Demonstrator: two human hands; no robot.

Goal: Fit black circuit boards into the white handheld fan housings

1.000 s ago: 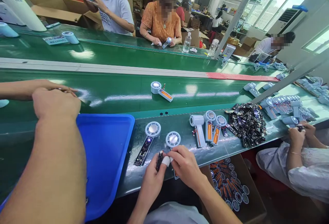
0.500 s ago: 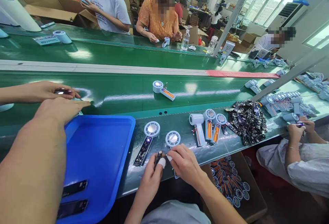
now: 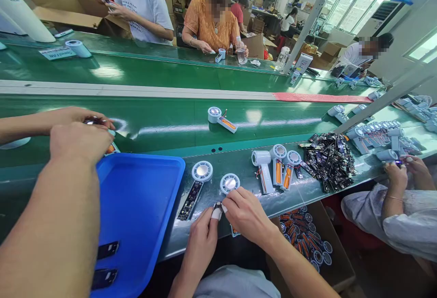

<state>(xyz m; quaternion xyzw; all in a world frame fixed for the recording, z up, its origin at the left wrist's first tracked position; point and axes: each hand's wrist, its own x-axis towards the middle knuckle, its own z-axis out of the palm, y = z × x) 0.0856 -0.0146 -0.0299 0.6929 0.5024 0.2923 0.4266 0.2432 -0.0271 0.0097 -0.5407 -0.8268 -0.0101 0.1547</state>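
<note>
At the table's front edge, my left hand (image 3: 202, 232) pinches a small black circuit board (image 3: 217, 205), mostly hidden by the fingers; one finger wears a white cover. My right hand (image 3: 248, 216) is closed right beside it, fingertips pressed together at the board's end. What they grip is too small to make out. Just beyond my hands lies a handheld fan (image 3: 230, 183) with a round grille, its handle partly hidden behind my right hand. To its left rests another fan (image 3: 202, 171) with a long black circuit board (image 3: 190, 200) along its handle.
A blue tray (image 3: 143, 225) with black boards stands left, below a co-worker's arms (image 3: 64, 170). Several fans (image 3: 262, 159) and a pile of circuit boards (image 3: 329, 161) lie right. One fan (image 3: 215, 115) sits on the green belt. A box of fans (image 3: 307, 238) is below.
The board in my left hand has turned and shows less; my hands stay close together. The fan on the belt and the blue tray have shifted slightly right. A person opposite has grasped a bottle.
</note>
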